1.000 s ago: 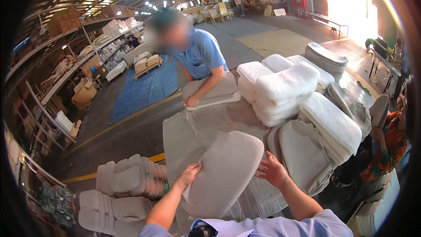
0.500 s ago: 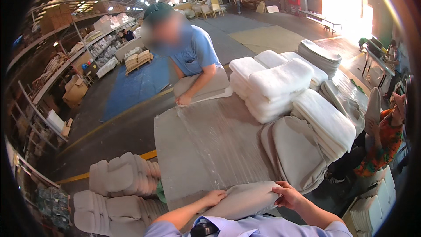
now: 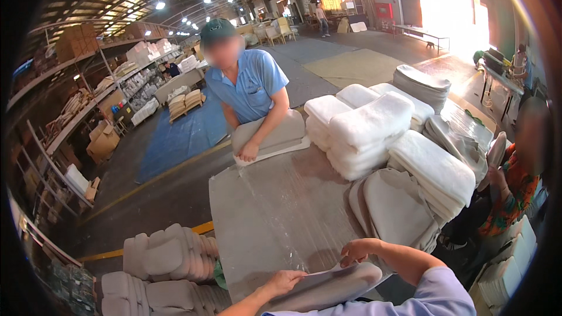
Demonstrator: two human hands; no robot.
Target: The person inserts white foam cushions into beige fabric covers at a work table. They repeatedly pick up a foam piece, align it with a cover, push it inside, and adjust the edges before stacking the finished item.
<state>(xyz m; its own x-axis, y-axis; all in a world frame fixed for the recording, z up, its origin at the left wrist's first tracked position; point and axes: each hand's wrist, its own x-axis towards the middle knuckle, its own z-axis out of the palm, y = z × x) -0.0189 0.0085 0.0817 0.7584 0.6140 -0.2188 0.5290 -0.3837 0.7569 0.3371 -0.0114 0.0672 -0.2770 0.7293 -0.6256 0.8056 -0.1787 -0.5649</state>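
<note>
A grey fabric cushion cover (image 3: 336, 292) lies against my body at the near edge of the plastic-wrapped table (image 3: 263, 216). My left hand (image 3: 284, 284) is closed on its far edge at the left. There a thin pale strip shows along the edge, stretched toward my right hand (image 3: 358, 250). The right fingers are bent and pinched at that same edge; the fingertips are partly hidden. Right of my hands lies a pile of grey covers (image 3: 395, 208). Across the table, a co-worker in blue presses a hand on a grey cushion (image 3: 272, 131) with white padding below it.
White padding (image 3: 372, 117) is stacked on the table's right side, with more folded white padding (image 3: 433, 164) nearer. Grey cushions (image 3: 170, 251) stand in piles at the lower left. Another person (image 3: 512, 187) sits at the right, holding a grey piece. Shelving (image 3: 76, 58) lines the left.
My right hand has moved left from the cover's right end to its far edge. The cover has tipped, so its pale edge strip shows. The co-worker has straightened up.
</note>
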